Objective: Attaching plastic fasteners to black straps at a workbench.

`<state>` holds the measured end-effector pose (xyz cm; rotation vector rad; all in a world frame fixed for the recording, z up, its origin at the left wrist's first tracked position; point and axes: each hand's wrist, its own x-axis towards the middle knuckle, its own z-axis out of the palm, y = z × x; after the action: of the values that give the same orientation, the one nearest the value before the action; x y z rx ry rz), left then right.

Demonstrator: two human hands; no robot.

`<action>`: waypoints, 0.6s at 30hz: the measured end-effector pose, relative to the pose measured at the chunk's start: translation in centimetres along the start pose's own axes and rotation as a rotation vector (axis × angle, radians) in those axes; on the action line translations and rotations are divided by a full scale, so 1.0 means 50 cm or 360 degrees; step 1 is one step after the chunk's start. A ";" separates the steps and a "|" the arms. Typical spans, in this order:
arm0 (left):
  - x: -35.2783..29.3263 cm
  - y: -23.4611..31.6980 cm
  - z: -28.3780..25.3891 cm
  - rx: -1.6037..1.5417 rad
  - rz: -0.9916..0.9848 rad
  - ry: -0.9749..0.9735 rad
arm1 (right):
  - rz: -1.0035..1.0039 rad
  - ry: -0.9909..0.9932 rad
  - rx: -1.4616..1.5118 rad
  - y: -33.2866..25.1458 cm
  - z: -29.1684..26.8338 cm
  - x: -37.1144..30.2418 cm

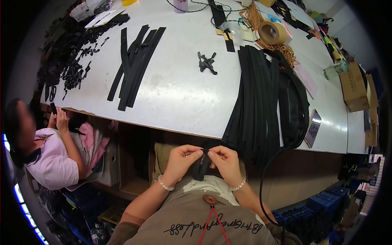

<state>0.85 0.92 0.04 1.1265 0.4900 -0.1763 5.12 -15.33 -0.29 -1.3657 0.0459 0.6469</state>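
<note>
Black strip [199, 173] sits lower center of frame, below the tabletop's [175, 106] front edge. Left hand [179, 163] and right hand [227, 164] each pinch it, thumb to finger. Best done with 2 pinches close together, strip untwisted, light pull. Exact fingertip contact: can't tell.

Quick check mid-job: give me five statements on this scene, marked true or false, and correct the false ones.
1. The left hand and right hand both pinch black strip material. True.
2. The phone lies left of the black bag. False: it lies right of it.
3. The tape roll is brown. True.
4. The small cluster of black pieces is in the right hand. False: it lies on the white table.
5. A co-worker is at the picture's left. True.
</note>
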 end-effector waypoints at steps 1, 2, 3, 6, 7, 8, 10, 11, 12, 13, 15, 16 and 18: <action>0.008 0.004 0.000 -0.0008 -0.0109 0.0015 | 0.0008 -0.0001 0.0100 0.011 -0.004 0.008; 0.015 0.005 -0.001 -0.0014 -0.0213 0.0034 | 0.0007 -0.0002 0.0101 0.015 -0.002 0.014; 0.025 -0.006 -0.003 -0.0015 -0.0208 0.0045 | 0.0051 0.0032 0.0213 0.017 0.000 0.019; 0.049 -0.022 -0.004 -0.0080 -0.0215 0.0088 | 0.0166 0.0114 0.0389 0.021 0.002 0.031; 0.053 -0.029 -0.001 -0.0079 -0.0214 0.0086 | 0.0241 0.0159 0.0452 0.022 0.002 0.033; 0.057 -0.035 0.002 -0.0100 -0.0150 0.0130 | 0.0240 0.0162 0.0454 0.024 0.003 0.035; 0.060 -0.039 0.005 -0.0119 -0.0088 0.0174 | 0.0278 0.0186 0.0523 0.027 0.004 0.038; 0.061 -0.040 0.005 -0.0103 -0.0075 0.0184 | 0.0280 0.0187 0.0525 0.028 0.004 0.040; 0.061 -0.041 0.006 -0.0087 -0.0063 0.0194 | 0.0297 0.0211 0.0547 0.029 0.004 0.041; 0.060 -0.040 0.008 -0.0087 -0.0066 0.0195 | 0.0314 0.0234 0.0569 0.030 0.004 0.041; 0.058 -0.028 0.014 -0.0175 -0.0125 0.0191 | 0.0311 0.0259 0.0583 0.030 0.005 0.042; 0.057 -0.021 0.018 -0.0173 -0.0128 0.0191 | 0.0308 0.0282 0.0596 0.030 0.005 0.042; 0.053 -0.009 0.024 -0.0296 -0.0215 0.0128 | 0.0310 0.0274 0.0609 0.031 0.004 0.043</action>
<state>3.35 -0.07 -1.16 0.9220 0.6418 -0.1992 6.13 -14.22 -2.44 -1.0489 0.4249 0.6424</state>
